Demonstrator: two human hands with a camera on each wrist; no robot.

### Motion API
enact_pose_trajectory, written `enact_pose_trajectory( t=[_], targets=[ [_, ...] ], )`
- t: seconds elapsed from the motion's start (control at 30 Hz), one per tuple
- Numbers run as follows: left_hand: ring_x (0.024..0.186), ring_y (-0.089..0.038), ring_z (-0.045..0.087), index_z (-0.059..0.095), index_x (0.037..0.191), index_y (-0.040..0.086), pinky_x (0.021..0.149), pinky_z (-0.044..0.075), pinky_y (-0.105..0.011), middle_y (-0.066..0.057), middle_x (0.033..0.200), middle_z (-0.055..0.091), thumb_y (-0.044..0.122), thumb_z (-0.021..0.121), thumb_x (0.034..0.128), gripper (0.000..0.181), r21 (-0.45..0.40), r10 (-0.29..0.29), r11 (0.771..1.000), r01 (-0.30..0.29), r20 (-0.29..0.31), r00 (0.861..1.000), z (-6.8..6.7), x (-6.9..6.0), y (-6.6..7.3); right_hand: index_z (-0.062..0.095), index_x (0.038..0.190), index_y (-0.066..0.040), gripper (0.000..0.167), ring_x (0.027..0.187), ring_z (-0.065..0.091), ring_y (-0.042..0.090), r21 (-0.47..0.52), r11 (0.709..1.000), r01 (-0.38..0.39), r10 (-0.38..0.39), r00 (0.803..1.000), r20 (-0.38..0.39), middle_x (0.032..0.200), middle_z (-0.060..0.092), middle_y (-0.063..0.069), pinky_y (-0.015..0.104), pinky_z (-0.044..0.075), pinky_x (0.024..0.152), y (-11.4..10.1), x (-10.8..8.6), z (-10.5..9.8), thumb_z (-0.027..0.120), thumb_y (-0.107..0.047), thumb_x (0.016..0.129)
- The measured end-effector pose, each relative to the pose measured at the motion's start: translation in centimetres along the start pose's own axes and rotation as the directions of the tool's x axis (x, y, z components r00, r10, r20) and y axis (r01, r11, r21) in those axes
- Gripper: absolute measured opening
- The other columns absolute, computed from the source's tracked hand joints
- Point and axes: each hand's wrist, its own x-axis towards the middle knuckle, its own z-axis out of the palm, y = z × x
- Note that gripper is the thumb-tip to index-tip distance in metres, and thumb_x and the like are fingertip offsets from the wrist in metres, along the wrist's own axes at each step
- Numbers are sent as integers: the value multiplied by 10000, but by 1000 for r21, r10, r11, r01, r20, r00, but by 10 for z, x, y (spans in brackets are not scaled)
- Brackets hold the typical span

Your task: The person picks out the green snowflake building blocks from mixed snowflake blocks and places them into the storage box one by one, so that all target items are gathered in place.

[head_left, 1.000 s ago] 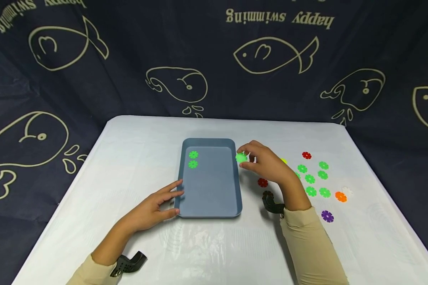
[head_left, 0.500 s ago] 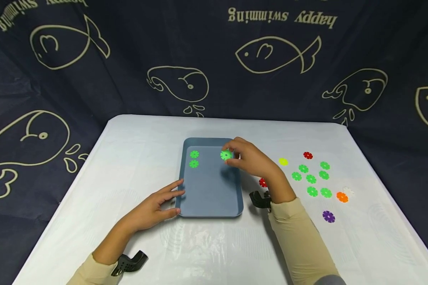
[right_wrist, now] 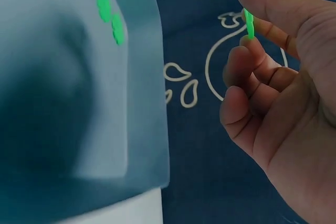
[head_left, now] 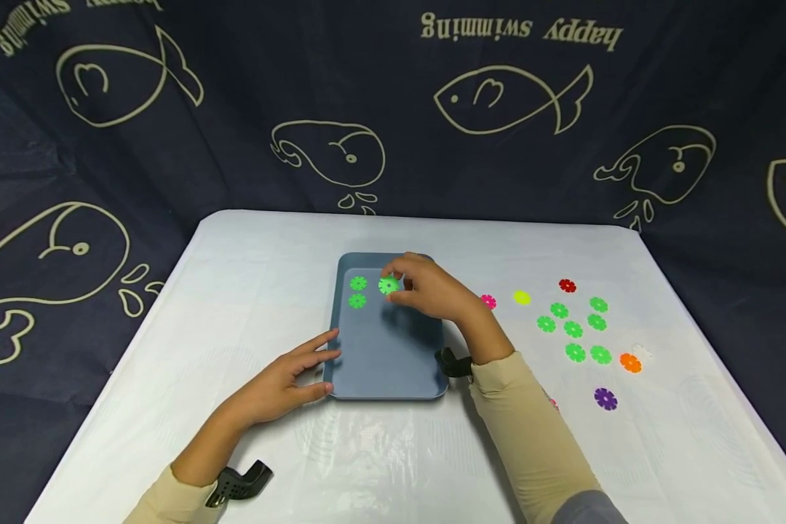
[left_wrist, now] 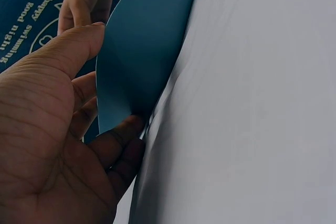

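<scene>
Upper centre of the frame, a right hand [head_left: 426, 285] carries a green disc [head_left: 388, 284] across the blue-grey tray [head_left: 386, 371]. A second ago we see that same disc near the tray's right edge; now it is inside the outline, well to the left and close to two other green discs, an upper one [head_left: 358, 283] and a lower one [head_left: 357, 300], lying at the tray's upper left. The arm's sweep also uncovers a pink disc [head_left: 488, 301] at centre right. We judge the carry to be nearly over, with the disc not yet laid down: a shadow falls on the tray floor, and the right wrist view shows the piece held in the air.

That hand is closed only at its tips. We see the thumb and a fingertip pinch the disc, edge-on in the wrist view, while the remaining fingers curl loosely and appear to hold nothing.

At lower left, the left hand [head_left: 288, 386] keeps its place, fingers spread and fairly straight, touching the tray's left side, the thumb at its near corner. We cannot tell how firmly it presses. To the right, more green discs [head_left: 573, 330] lie scattered on the white table [head_left: 393, 466].
</scene>
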Motion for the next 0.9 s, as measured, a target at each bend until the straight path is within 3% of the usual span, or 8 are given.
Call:
enact_pose_trajectory(
  t=[0.17, 0.4, 0.6, 0.9],
  targets=[
    [1418, -218, 353, 544, 1428, 69, 1068, 403, -383, 30, 1616, 275, 387, 698, 936, 606, 12, -7, 1000, 7, -4, 1000, 0, 0, 0, 664, 1196, -81, 320, 949, 564, 236, 11, 1000, -10, 10, 1000, 11, 1077, 598, 46, 337, 491, 767, 1, 8, 10, 762, -136, 896],
    [1414, -228, 363, 544, 1425, 60, 1059, 414, -380, -12, 1617, 281, 376, 699, 938, 600, 4, 4, 1000, -4, -6, 1000, 0, 0, -1, 668, 1201, -62, 342, 853, 548, 195, 15, 1000, -11, 10, 999, 40, 1031, 585, 65, 326, 474, 754, 6, 20, 24, 775, -133, 884],
    [1433, -206, 319, 550, 1426, 78, 1066, 396, -460, 1, 1615, 288, 387, 696, 938, 596, 44, 3, 999, -2, -12, 1000, 1, 0, -1, 668, 1186, -57, 316, 864, 542, 197, 16, 1000, -17, 16, 995, 96, 1025, 581, 79, 325, 468, 769, 10, 29, 37, 763, -131, 894],
    [1452, -189, 274, 546, 1429, 84, 1085, 369, -467, 25, 1619, 273, 404, 688, 940, 602, 46, -6, 999, 6, -7, 1000, 1, 0, -2, 670, 1170, -63, 304, 863, 524, 190, -11, 1000, -28, 29, 989, 143, 1007, 587, 80, 329, 455, 772, 11, 36, 51, 768, -134, 892]
  ],
)
